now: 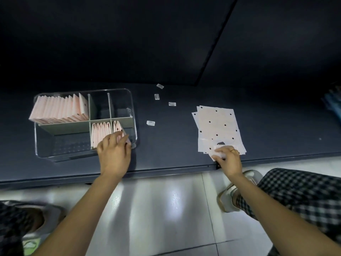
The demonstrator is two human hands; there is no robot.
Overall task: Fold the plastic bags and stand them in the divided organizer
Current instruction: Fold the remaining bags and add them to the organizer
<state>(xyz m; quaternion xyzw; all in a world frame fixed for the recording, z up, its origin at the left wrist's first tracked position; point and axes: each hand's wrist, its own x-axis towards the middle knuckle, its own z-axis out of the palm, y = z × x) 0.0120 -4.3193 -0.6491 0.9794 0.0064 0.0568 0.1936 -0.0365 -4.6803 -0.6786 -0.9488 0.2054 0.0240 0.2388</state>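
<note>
Table point(166, 145): organizer point(132, 108) at left, partly filled. Far-left section holds a full row of folded bags point(59, 109); near-middle section a shorter row point(100, 133). Other sections look empty. Flat bags point(217, 126) stacked at right, still unfolded. Left hand point(114, 150), grip on one folded bag point(120, 129), seating it. Right hand point(228, 156) pinches stack's near edge. Judged roughly midway.

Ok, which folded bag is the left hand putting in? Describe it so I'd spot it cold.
Start at the clear divided organizer on the left of the dark table. In its near right compartment stands a short row of folded pink bags. The one meant leans apart at the row's right end, under the left hand.
</note>
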